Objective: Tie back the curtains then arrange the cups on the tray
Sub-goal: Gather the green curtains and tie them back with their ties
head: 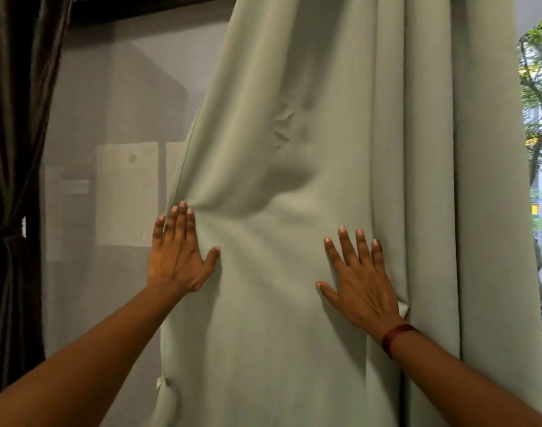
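Note:
A pale green curtain (325, 149) hangs in folds across the middle and right of the head view. My left hand (179, 257) lies flat at its left edge, fingers together and pointing up, pressing the cloth where it puckers. My right hand (360, 282) rests flat on the curtain's front, fingers spread, with a dark red band on the wrist. Neither hand holds anything. No cups or tray are in view.
A dark brown curtain (14, 149) hangs at the far left, gathered by a tie-back (4, 228). A sheer white panel (109, 180) covers the window between the curtains. Trees and a building show through glass (541, 134) at the right edge.

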